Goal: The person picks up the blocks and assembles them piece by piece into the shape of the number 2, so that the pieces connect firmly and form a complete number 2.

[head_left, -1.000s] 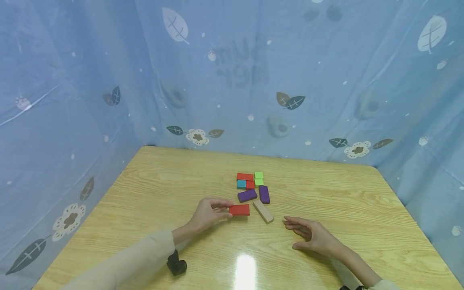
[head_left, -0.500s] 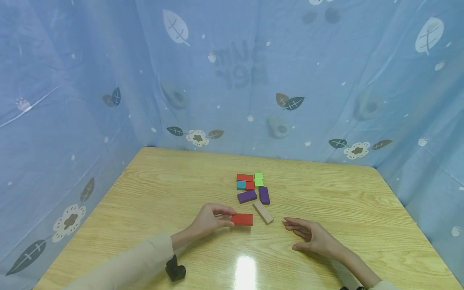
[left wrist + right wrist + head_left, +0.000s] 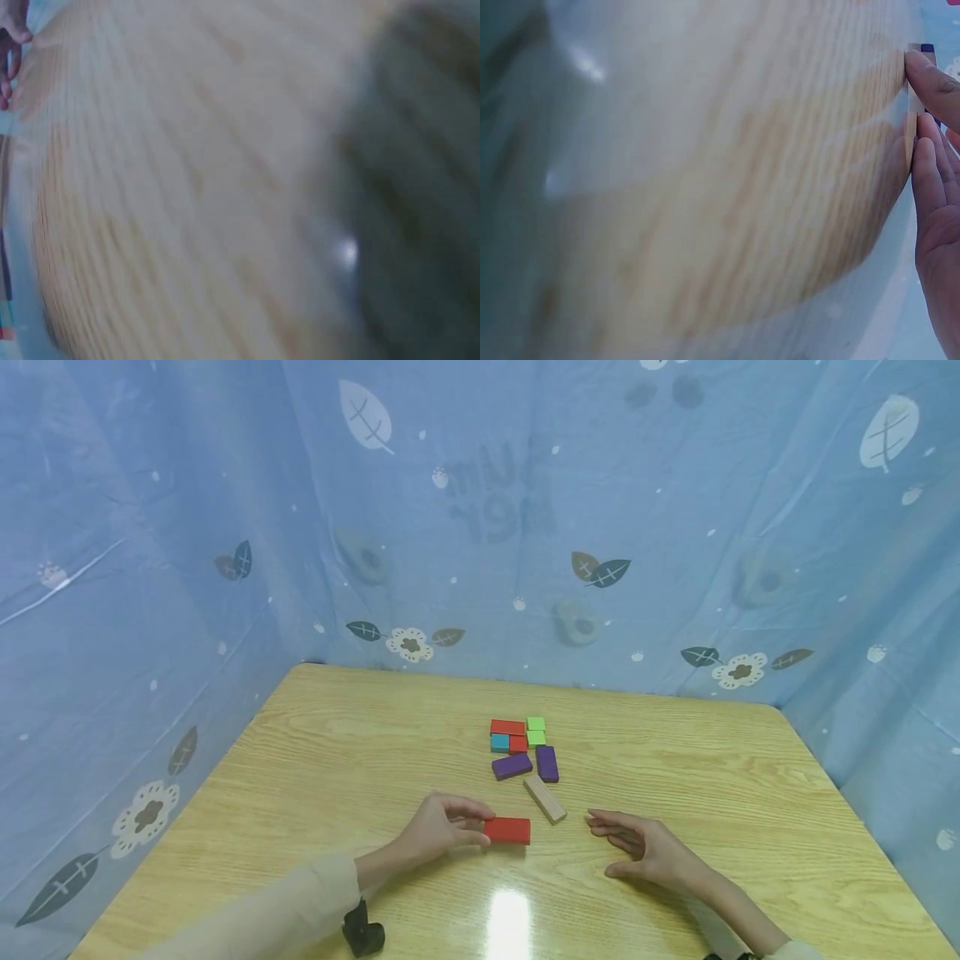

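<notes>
In the head view my left hand point(image 3: 438, 831) pinches the left end of a red block point(image 3: 510, 831) between thumb and fingers. My right hand point(image 3: 648, 852) rests near the table with relaxed, slightly bent fingers and holds nothing. Between the hands and a little farther back lies a plain wooden block point(image 3: 545, 799). Behind it are two purple blocks, one slanted point(image 3: 512, 767) and one pointing away from me point(image 3: 547, 764). The right wrist view catches the right hand point(image 3: 941, 202) at its right edge; the left wrist view shows mostly blurred tabletop.
Farther back sits a tight group: a long red block point(image 3: 507, 727), a blue block point(image 3: 500, 743), a small red block point(image 3: 518, 744) and two green blocks point(image 3: 536, 732). A patterned blue curtain point(image 3: 480, 527) encloses the wooden table point(image 3: 337, 735).
My left hand has drawn the red block toward me and slightly right, away from the purple blocks. My right hand and the other blocks have stayed in place.
</notes>
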The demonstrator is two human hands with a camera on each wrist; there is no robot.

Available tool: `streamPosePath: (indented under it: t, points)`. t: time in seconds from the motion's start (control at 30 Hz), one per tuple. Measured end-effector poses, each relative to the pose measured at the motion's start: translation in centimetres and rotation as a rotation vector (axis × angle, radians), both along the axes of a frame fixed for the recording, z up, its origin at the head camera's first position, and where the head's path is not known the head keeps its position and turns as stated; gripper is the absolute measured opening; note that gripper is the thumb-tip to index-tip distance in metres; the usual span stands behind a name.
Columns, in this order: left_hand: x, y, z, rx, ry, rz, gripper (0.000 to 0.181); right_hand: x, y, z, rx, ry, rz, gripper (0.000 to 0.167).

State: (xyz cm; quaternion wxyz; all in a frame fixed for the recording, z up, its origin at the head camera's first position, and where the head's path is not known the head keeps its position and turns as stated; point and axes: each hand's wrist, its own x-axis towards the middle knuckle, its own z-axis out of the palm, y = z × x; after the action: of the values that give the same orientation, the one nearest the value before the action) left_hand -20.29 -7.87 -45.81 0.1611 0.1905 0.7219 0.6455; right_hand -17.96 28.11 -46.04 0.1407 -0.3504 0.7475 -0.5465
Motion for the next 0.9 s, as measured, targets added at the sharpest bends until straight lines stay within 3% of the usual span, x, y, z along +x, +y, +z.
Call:
streamPosePath:
  t: [0.47,0.9]
  points:
    - [1.0,0.7,-0.3,0.011,-0.034,-0.027,0.030,0.0,0.0,-0.1,-0.020,-0.022,0.003,0.073]
    - [1.8,1.7,-0.5,-0.012,-0.015,-0.029,0.029,0.1,-0.1,0.0,-0.011,-0.012,-0.008,0.073]
